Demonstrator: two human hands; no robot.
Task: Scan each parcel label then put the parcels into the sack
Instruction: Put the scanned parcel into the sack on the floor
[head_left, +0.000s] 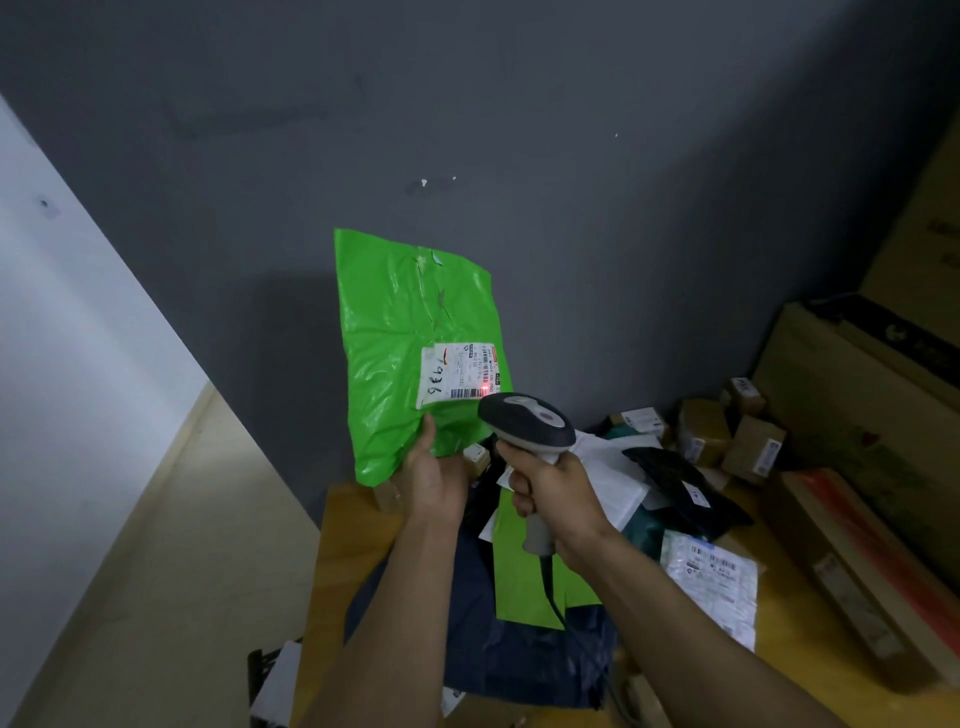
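My left hand grips the lower edge of a bright green plastic parcel and holds it upright in front of the grey wall. Its white label faces me, with a red scanner dot on the barcode. My right hand grips the handle of a grey barcode scanner, its head pointing at the label from just below it. Under my arms lie a second green parcel and a dark blue bag on the wooden table. No sack is clearly identifiable.
The wooden table holds a pile of parcels: a white mailer, a black one, a labelled clear one. Small cardboard boxes stack at the back right. Large cartons line the right side.
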